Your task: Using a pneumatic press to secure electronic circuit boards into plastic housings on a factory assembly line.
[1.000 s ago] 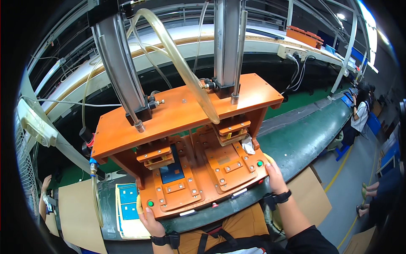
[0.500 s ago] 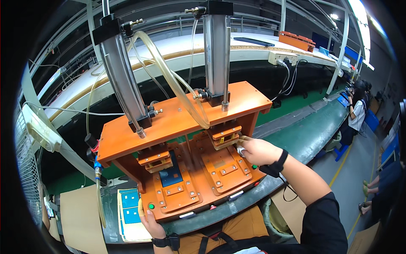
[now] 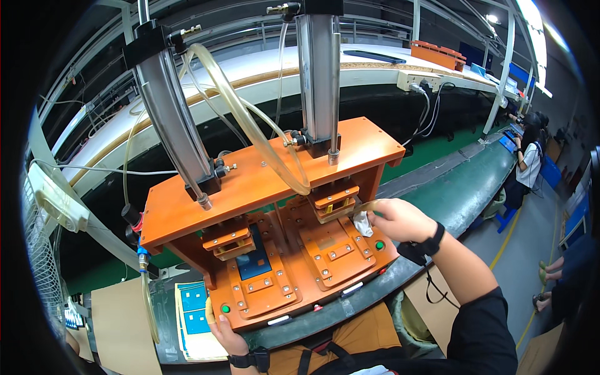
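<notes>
The right hand (image 3: 400,219) pinches a white cloth (image 3: 362,220) against the orange press fixture's (image 3: 269,181) right head at 3 o'clock, seemingly wiping; the left hand (image 3: 226,334) grips its front edge at 7, apparently steadying it.

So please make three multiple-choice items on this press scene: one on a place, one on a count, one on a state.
1. Where is the right hand?
A. under the right press head
B. on the fan
C. on the green belt

2. How many green buttons does the orange press show on its front?
A. one
B. two
C. four

3. What lies in the left nest?
A. nothing
B. a blue panel
C. a white cloth

Answers:
1. A: the hand holds a white cloth just below the right press head.
2. B: one green button sits left, another right.
3. B: a blue panel fills it, while the left hand rests at the base edge.
</notes>
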### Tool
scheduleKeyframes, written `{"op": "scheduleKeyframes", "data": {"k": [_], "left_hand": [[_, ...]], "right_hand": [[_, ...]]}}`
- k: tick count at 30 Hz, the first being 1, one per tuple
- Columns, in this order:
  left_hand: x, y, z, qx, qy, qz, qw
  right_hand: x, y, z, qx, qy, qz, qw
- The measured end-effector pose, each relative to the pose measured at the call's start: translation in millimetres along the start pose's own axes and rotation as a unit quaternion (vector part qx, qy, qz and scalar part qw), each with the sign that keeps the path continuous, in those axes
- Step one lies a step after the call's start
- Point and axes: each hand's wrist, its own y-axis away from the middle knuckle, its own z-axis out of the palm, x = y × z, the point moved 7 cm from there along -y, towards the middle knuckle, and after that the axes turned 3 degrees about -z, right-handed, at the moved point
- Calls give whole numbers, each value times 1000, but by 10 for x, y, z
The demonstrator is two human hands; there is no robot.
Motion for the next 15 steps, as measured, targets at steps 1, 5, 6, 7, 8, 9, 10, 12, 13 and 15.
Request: {"op": "scheduleKeyframes", "data": {"k": [1, 5, 6, 7, 8, 9, 10, 12, 13, 15], "left_hand": [[-6, -4, -6, 3, -2, -2, 1000], [8, -2, 36, 6, 9, -6, 1000], [10, -5, 39, 4, 9, -8, 1000], [20, -3, 32, 5, 10, -5, 1000], [30, -3, 45, 5, 12, -1, 1000], [37, 2, 62, 2, 12, -4, 1000], [50, 2, 75, 5, 19, -6, 1000], [75, 13, 92, 5, 24, -11, 1000], [88, 14, 104, 4, 25, -10, 1000], [92, 9, 127, -1, 25, -10, 1000]], "right_hand": [[-15, 120, -91, 82, -33, -5, 996], [627, 573, 195, 207, -258, 66, 942], [758, 655, 317, 235, -291, 81, 924], [882, 738, 440, 263, -323, 95, 904], [1042, 828, 584, 276, -346, 107, 890], [1102, 875, 681, 271, -316, 114, 902], [1127, 909, 781, 268, -331, 112, 898], [1156, 935, 980, 242, -374, 103, 889], [1174, 939, 1030, 244, -374, 107, 888], [1189, 919, 1139, 260, -459, 106, 843]]}}
